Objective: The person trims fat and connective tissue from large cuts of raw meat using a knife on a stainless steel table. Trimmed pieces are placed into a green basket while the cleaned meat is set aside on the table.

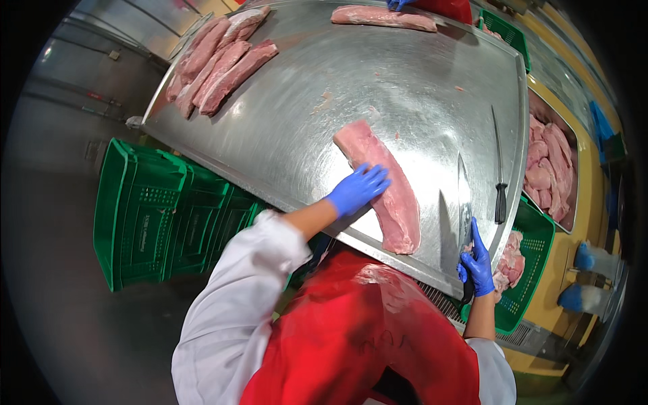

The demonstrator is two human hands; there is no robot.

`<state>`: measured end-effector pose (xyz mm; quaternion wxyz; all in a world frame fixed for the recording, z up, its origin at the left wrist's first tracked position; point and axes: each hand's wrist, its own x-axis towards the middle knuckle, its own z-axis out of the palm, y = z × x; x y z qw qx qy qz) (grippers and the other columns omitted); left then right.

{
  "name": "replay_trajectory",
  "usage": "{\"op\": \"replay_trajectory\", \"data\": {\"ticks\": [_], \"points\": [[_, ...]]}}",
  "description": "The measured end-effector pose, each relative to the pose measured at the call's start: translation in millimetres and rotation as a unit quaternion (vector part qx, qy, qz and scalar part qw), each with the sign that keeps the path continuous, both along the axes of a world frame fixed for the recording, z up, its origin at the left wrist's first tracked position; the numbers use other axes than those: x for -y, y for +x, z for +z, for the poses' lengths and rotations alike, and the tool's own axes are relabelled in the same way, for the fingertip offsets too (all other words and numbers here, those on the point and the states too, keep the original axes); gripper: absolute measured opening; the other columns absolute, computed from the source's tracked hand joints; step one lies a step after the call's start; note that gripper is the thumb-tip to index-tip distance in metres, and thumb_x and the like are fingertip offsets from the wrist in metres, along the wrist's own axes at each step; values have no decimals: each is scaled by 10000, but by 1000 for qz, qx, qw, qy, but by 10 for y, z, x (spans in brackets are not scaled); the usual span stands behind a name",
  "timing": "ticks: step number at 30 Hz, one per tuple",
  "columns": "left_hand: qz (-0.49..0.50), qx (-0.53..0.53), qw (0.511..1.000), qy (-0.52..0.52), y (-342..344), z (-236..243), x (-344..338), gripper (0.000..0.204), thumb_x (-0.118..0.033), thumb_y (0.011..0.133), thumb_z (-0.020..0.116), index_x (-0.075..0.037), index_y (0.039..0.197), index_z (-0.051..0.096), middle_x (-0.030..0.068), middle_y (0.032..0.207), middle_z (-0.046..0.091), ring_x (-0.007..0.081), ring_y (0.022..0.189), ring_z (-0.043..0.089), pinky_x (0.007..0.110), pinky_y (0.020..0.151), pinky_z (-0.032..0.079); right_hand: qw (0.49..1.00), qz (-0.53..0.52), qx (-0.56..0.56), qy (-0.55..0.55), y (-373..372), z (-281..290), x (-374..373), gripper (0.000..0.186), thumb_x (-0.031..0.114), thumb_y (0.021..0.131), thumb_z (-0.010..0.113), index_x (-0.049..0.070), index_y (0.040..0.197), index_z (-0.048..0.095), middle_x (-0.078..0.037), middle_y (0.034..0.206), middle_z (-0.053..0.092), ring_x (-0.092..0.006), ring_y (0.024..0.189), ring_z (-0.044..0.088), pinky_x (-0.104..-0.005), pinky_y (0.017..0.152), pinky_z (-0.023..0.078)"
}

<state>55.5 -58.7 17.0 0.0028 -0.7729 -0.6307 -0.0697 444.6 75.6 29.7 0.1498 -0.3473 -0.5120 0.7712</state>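
A long pale-pink pork loin [386, 177] lies on the steel table in front of me. My left hand [361, 187], in a blue glove, rests on its left edge with the fingers stretched out over the meat. At the table's right front edge, my gloved right hand [478, 262] is closed around the dark handle of a long knife [464, 196]. The blade points away from me, apart from the loin. Farther right, a sharpening steel [499, 169] with a black handle lies on the table.
Several loins [219, 64] lie at the table's far left. Another loin [385, 17] is at the far edge, near a co-worker's blue-gloved hand [399, 3]. Stacked green crates [138, 216] stand left. At right are a green crate [536, 270] and a metal tub [572, 196], both with meat.
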Motion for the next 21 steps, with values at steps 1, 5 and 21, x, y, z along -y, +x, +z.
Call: {"op": "replay_trajectory", "data": {"ticks": [1,5,21], "points": [[-47,-73,996,1,4,-31,-260,571,-191,740,716,-14,1262,563,220,1334,563,340,1269,522,448,1089,374,1000,-3,-2,2,21,11,34,875,-25,876,556,194,1605,124,15,624,491,-94,444,482,-237,390,408],[-51,92,993,-57,-130,-462,-924,216,-141,632,740,-40,818,699,209,792,684,386,784,686,452,719,551,995,-77,56,2,329,227,299,842,-23,903,537,181,1606,120,23,652,478,-93,464,478,-227,405,406],[129,-18,969,-212,-178,-319,-220,977,-328,564,883,10,1370,446,285,1300,554,381,1219,560,440,1024,445,950,-305,39,-60,827,24,1387,850,103,929,637,203,1605,131,-3,653,500,-105,496,511,-229,433,432]]}}
